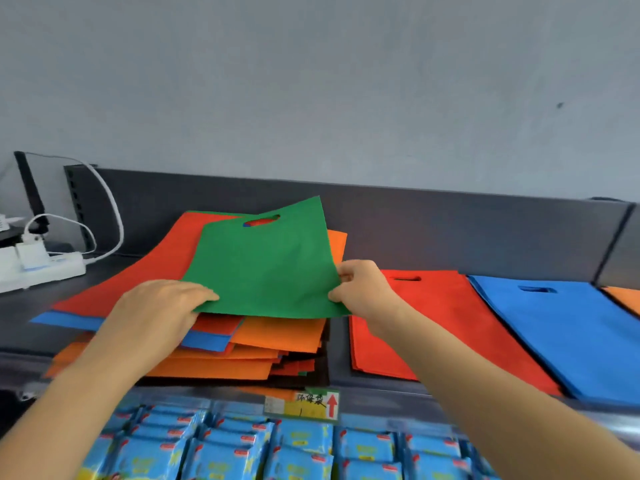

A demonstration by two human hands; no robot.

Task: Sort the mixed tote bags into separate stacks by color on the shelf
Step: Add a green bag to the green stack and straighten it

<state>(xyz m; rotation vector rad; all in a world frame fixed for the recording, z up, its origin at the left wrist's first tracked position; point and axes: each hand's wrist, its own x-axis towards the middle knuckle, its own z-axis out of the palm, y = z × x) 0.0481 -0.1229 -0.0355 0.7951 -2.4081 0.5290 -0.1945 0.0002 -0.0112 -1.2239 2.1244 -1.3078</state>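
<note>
One green bag (pixel 266 265) over mixed pile (pixel 277 336)

Tally on one shelf (pixel 31 303)
Two hands, left hand (pixel 162 306) and right hand (pixel 360 289); one green bag (pixel 263 265); one mixed pile (pixel 277 334); three sorted stacks: red stack (pixel 433 323), blue stack (pixel 561 327), orange stack (pixel 623 296); one power strip (pixel 41 268); one label (pixel 304 405).

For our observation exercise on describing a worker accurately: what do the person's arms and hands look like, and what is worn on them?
Nothing worn is visible. The left hand and right hand are ungloved, with no ring, watch or bracelet in view. Each arm is bare up to the picture's edge, and no sleeve shows.
</note>
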